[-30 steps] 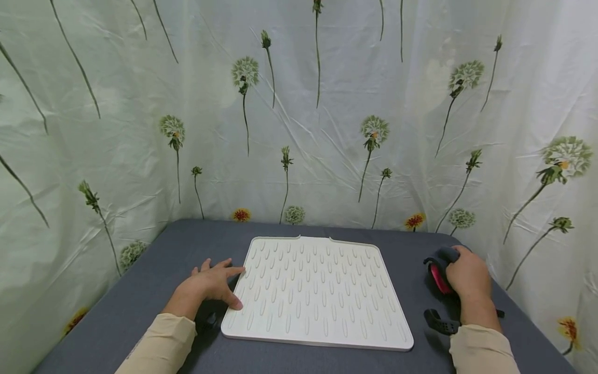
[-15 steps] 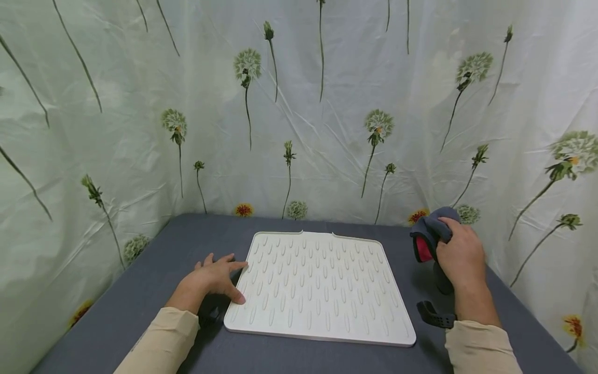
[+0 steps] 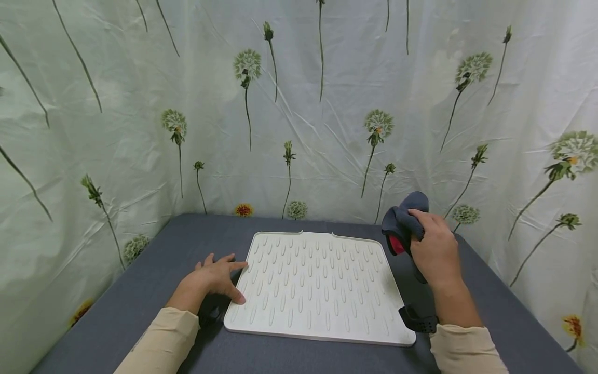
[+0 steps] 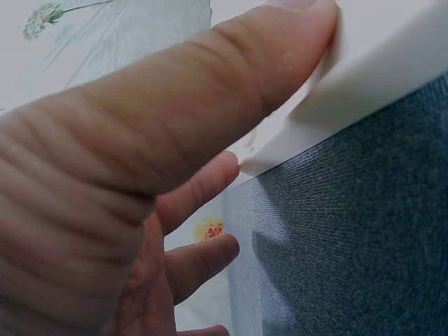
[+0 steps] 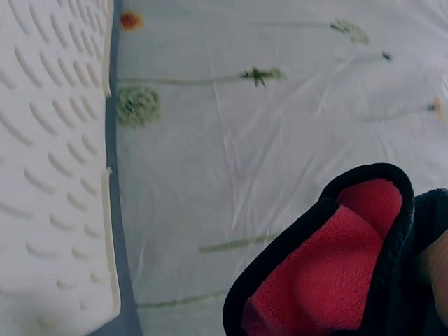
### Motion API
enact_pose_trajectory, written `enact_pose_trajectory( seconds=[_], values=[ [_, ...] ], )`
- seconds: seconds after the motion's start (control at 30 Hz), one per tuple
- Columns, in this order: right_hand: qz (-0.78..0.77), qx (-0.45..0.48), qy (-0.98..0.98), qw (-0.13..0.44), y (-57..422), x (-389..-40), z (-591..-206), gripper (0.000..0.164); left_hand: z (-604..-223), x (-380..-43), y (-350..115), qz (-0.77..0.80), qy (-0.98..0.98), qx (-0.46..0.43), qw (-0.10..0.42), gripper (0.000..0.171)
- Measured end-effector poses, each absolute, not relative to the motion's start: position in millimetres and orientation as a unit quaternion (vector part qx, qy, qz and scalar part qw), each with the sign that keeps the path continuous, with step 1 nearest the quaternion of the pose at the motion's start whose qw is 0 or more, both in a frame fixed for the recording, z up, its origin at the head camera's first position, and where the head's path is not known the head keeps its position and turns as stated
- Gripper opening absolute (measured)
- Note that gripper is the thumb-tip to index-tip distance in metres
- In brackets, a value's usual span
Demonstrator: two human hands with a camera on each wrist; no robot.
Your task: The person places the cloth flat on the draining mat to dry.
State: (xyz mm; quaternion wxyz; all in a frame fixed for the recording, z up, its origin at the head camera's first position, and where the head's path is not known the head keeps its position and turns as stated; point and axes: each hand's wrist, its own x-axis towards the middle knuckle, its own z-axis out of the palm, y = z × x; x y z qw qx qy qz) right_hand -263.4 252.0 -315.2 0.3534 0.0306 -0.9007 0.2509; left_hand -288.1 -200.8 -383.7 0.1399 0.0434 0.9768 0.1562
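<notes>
While my left hand (image 3: 210, 280) rests on the white tray (image 3: 308, 285), my right hand (image 3: 436, 252) holds the bunched cloth (image 3: 397, 221) beside its far right corner.

I judge this to be the approach step, with any wiping not yet begun: in the head view the cloth appears raised just beside the tray, and I see no contact between them. The tray lies flat on the dark worktop (image 3: 205, 234), between the two hands. The left hand is spread wide, thumb and forefinger touching the tray's left edge; the right grips the cloth, whose red side shows. As I read it, the next move calls for carrying the cloth leftward and lowering it onto the ribs, with light left-hand pressure against the tray sliding.
</notes>
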Motion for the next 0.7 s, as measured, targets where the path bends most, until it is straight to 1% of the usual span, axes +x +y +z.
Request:
enact_pose_trajectory(
  seconds=[0.17,0.27,0.5,0.7],
  values=[
    [0.246,0.094,-0.890,0.372,227.5,-267.4,-324.6,0.045,-384.5,-288.4,-201.4,0.156,0.977,0.044,0.141,0.102],
    [0.238,0.127,-0.887,0.375,213.5,-271.2,-331.8,0.047,-385.0,-288.1,-201.8,0.157,0.976,0.044,0.143,0.101],
    [0.215,0.196,-0.889,0.354,180.4,-273.6,-348.3,0.051,-384.7,-287.1,-200.0,0.159,0.977,0.040,0.138,0.102],
    [0.186,0.248,-0.890,0.335,155.0,-272.4,-362.6,0.059,-387.0,-289.1,-199.6,0.150,0.979,0.043,0.131,0.102]
  ],
)
